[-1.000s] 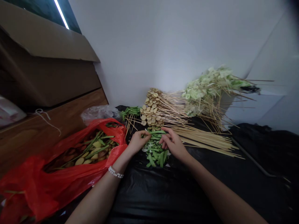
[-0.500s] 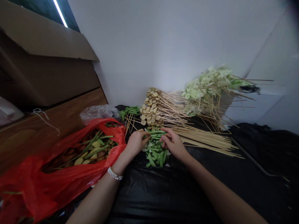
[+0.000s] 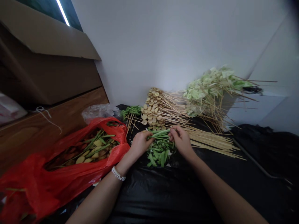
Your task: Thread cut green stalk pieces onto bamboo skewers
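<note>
Left hand (image 3: pixel 141 144) pinches one end of a green strip (image 3: pixel 160 133); right hand (image 3: pixel 181 143) fingers curl narrow at the other end, can't tell if gripping. Strip spans between the hands, just beyond the cut green pieces (image 3: pixel 157 157). Probably best: light fingertip pressure, both ends level, avoid bending or snapping.

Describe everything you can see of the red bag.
The red bag looks like thin, slightly shiny plastic, crumpled, its mouth gaping upward. Inside show pale round slices and long green strips, with darker, reddish-looking contents toward its left. It lies slumped on the person's left, beside a crumpled clear bag. The left forearm runs close along its right side; whether they touch, I cannot tell.
</note>
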The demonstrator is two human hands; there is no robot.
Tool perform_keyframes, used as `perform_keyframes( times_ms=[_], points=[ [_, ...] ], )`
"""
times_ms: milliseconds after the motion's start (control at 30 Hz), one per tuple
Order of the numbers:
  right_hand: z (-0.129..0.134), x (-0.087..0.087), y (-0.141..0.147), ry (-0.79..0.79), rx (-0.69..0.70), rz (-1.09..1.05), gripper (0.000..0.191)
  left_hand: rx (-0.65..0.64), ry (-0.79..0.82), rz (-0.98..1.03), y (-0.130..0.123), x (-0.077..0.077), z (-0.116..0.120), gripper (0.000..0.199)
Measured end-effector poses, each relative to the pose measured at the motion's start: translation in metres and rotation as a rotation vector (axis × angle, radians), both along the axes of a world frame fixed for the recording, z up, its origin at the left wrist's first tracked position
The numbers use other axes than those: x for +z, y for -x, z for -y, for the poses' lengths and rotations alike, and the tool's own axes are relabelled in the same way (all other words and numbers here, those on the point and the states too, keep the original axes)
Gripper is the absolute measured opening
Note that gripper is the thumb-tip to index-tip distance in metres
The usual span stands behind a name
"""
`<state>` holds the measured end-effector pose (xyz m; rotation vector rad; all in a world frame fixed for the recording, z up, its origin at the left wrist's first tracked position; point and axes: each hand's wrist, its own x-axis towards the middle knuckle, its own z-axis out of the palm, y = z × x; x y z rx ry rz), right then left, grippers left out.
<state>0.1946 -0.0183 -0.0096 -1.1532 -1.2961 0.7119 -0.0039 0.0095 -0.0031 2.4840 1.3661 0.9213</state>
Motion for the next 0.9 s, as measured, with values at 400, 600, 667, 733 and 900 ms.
perform_keyframes(
  times_ms=[400,600,667,733,900],
  points=[
    [-0.011,0.002,-0.013,0.026,-0.071,-0.182,0.031,0.047,0.196,0.337,0.005,0.002,-0.01,0.031],
    [0.0,0.007,-0.012,-0.318,-0.388,0.47,0.027,-0.025,0.221,0.397,0.004,0.002,-0.009,0.027],
    [0.008,0.01,-0.007,-0.452,-0.452,0.742,0.032,-0.032,0.268,0.432,0.001,0.001,-0.007,0.029],
    [0.013,0.011,-0.002,-0.548,-0.363,0.95,0.031,-0.064,0.33,0.468,-0.003,0.001,-0.005,0.03],
    [0.014,0.003,0.006,-0.651,-0.174,1.19,0.025,-0.187,0.432,0.532,-0.014,0.0,0.002,0.031]
  ],
)
